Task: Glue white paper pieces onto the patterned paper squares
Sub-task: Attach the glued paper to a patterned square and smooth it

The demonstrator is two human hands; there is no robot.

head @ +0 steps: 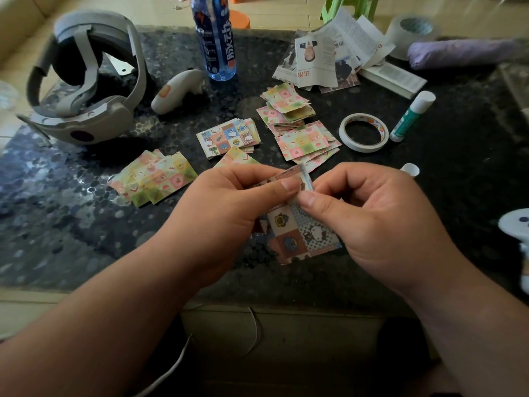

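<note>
With left hand (pixel 229 202) and right hand (pixel 372 213) close together, pinching top edge of cartoon-patterned paper square (pixel 297 227), fingers curled.

Illumination is dim and diffuse; the floor (pixel 280 15) beyond the table (pixel 86 224) is brightest. The dark glossy tabletop shows pale reflections at left. Wide-angle distortion bows the edges. The clear tape roll (pixel 412 32) is smeared. The left hand (pixel 229 202) and right hand (pixel 378 213) are sharp.
</note>
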